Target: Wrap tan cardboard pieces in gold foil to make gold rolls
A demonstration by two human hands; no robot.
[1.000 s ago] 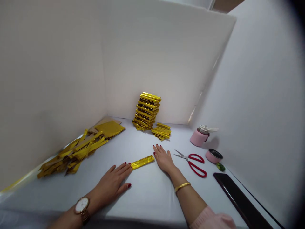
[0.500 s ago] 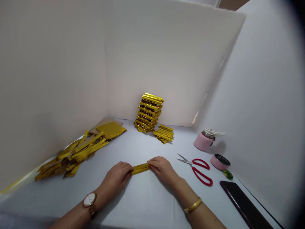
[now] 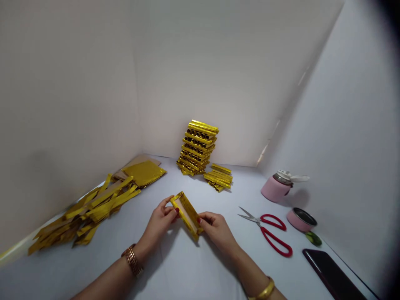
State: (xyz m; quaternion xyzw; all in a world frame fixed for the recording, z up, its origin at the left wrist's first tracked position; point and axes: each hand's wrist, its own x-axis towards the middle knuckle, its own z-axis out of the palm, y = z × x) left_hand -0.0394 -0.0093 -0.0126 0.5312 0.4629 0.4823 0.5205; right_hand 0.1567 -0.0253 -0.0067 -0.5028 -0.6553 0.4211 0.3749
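Between my two hands a folded gold foil paper piece (image 3: 186, 214) is held at a slant, its pale inner side showing in the middle. My left hand (image 3: 164, 216) pinches its upper left end. My right hand (image 3: 215, 228) grips its lower right edge, thumb on top. Farther back stands a tall stack of gold rolled sticks (image 3: 197, 148), and a small pile of gold sticks (image 3: 219, 177) lies to its right. Red-handled scissors (image 3: 265, 229) lie open to the right of my right hand.
Gold strips (image 3: 90, 212) and flat gold sheets (image 3: 145, 173) spread over the left side. At the right are a pink flask (image 3: 275, 188), a pink cup (image 3: 300, 219), a green item (image 3: 313, 238) and a black phone (image 3: 334, 273). White panels enclose the table.
The gold piece was a narrow flat strip held level near the table. Now it is turned at a slant and looks wider, with its pale inside visible. My left wrist has rotated. The view has shifted slightly.
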